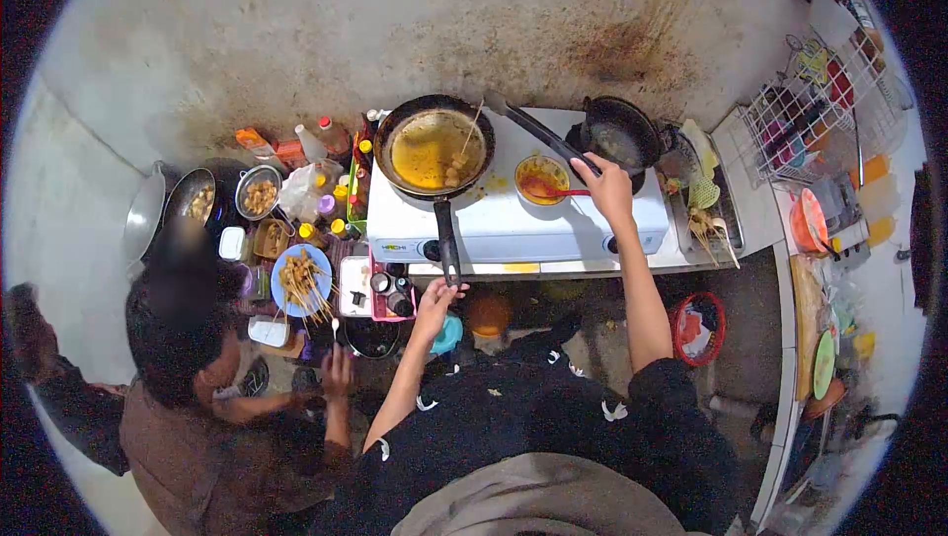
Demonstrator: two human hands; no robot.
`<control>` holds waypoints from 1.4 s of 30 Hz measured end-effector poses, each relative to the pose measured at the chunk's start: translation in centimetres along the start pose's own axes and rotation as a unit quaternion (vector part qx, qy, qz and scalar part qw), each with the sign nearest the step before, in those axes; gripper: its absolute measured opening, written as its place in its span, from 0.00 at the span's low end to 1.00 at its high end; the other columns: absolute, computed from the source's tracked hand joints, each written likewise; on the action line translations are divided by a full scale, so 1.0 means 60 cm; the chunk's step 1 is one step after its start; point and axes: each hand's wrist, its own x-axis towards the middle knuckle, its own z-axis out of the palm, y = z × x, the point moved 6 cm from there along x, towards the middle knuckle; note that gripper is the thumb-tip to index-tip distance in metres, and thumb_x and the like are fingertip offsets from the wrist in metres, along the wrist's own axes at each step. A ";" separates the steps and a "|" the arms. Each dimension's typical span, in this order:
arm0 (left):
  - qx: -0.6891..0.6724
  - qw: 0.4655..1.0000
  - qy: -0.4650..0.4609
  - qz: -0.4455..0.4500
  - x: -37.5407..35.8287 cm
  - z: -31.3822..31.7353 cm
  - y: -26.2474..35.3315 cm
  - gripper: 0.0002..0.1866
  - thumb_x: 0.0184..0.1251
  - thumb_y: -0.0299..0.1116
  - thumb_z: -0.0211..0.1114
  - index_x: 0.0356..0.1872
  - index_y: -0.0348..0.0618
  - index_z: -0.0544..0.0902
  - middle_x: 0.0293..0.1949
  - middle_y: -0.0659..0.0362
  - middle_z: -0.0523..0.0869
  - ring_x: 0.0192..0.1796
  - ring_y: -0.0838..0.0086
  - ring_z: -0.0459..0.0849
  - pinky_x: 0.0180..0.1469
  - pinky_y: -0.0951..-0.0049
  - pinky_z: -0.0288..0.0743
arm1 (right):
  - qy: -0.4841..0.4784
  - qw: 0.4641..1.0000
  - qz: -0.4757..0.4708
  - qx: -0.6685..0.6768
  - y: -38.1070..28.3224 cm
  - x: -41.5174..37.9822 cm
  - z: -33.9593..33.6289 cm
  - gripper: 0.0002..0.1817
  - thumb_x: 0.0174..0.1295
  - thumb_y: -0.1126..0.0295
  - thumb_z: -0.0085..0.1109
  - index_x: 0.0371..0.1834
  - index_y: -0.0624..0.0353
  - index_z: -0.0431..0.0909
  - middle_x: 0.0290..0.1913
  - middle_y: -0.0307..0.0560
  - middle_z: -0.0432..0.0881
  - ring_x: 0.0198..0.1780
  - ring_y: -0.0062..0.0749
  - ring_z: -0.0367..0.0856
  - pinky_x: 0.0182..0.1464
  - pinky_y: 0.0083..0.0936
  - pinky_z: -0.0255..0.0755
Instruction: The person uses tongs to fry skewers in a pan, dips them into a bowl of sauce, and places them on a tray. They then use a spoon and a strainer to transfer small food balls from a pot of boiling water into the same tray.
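Observation:
My left hand (434, 309) is closed around the end of the black handle of a frying pan (385, 156), which sits on the white gas stove (494, 215). Yellowish oil lies in the pan, with a skewer (472, 136) of food leaning on its right side. In my right hand (607, 186) are dark tongs (538, 129), pointing up and left above the stove between the pan and a black pot (617, 131). Below the tongs stands a bowl of orange-yellow sauce (533, 170) with a red spoon (565, 192) resting in it.
At the left, a person (217, 408) sits beside a blue plate of skewers (301, 284), bottles (334, 136) and bowls of food (259, 194). Right of the stove are a tray with skewers (709, 225) and a wire rack (810, 112). A red basket (697, 329) stands below.

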 end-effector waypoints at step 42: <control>0.011 0.999 -0.046 -0.023 -0.018 0.016 -0.017 0.17 0.64 0.35 0.47 0.46 0.31 0.65 0.41 0.53 0.78 0.40 0.75 0.74 0.48 0.78 0.66 | -0.153 0.888 -0.351 -0.253 -0.138 0.080 0.015 0.26 0.48 0.46 0.51 0.38 0.59 0.76 0.28 0.54 0.78 0.32 0.47 0.77 0.34 0.35 0.71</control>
